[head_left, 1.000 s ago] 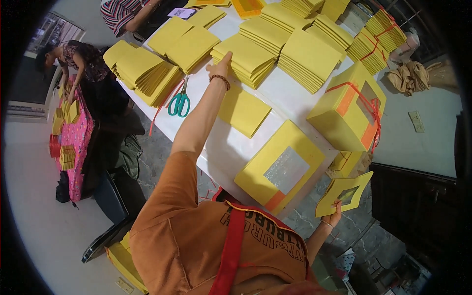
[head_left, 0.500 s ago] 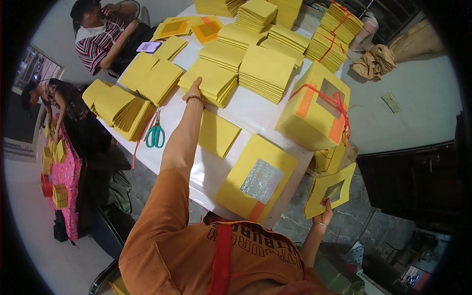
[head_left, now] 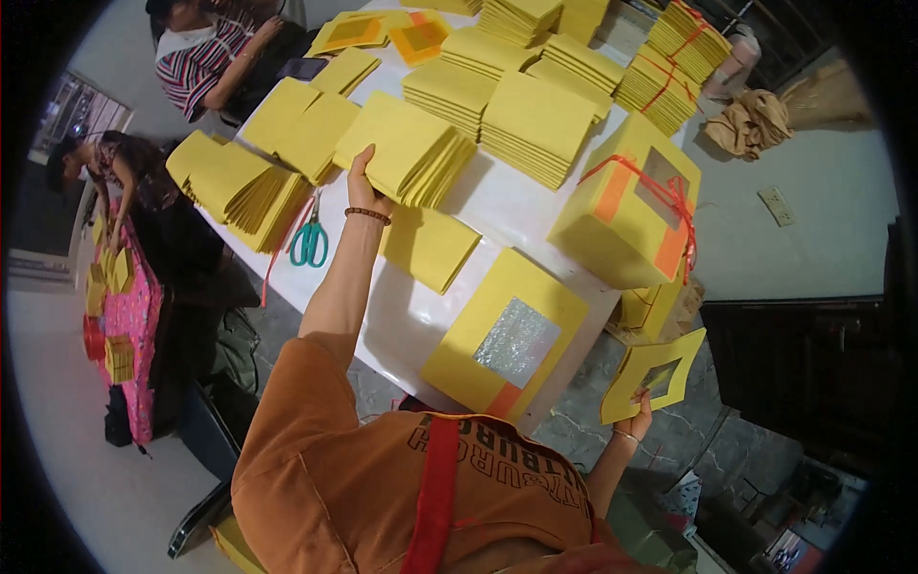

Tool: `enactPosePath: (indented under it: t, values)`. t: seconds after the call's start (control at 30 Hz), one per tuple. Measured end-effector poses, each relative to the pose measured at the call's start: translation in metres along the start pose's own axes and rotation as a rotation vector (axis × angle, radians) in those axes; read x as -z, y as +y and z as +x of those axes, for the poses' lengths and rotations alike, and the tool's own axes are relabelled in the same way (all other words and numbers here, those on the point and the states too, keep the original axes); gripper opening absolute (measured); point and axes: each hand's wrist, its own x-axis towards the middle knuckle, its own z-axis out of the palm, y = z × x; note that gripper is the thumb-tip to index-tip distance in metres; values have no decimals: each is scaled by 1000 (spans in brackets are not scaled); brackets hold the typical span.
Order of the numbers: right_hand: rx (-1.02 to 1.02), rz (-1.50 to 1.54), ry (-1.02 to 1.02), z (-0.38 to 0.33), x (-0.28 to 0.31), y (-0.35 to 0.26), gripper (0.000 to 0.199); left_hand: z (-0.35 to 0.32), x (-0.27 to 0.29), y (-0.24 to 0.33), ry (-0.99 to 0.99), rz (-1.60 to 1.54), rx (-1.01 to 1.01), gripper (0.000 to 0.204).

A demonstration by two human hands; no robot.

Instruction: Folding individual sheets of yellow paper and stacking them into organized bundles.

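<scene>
My left hand grips the near edge of a thick stack of folded yellow paper pieces, tilted above the white table, with the thumb on top. Just below that hand a single yellow piece lies flat. Off the table's right side, my right hand holds a yellow paper folder with a clear window cut in its face. Between my arms, at the near table edge, rests a larger yellow piece with a shiny clear window and an orange strip.
Green-handled scissors lie left of my arm. Several yellow stacks fill the far table. A yellow box tied with red ribbon stands right. One person sits far left; another bends over a pink-covered table.
My left hand has picked up the stack and brought it slightly nearer and to the left. My right hand still holds the windowed folder, barely moved. The seated person's lit phone now looks dark.
</scene>
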Motion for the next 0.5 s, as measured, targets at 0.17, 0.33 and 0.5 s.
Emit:
enactPosePath:
  t: [0.17, 0.33, 0.5]
  values:
    - [-25, -16, 19, 9, -4, 3, 21, -11, -30, 36, -264, 693, -10, 53]
    - [-24, 4, -92, 18, 12, 3, 24, 4, -72, 40, -532, 1790, -534, 79]
    - [-58, -13, -140, 8, 0, 6, 22, 28, -59, 5, -764, 2504, -469, 98]
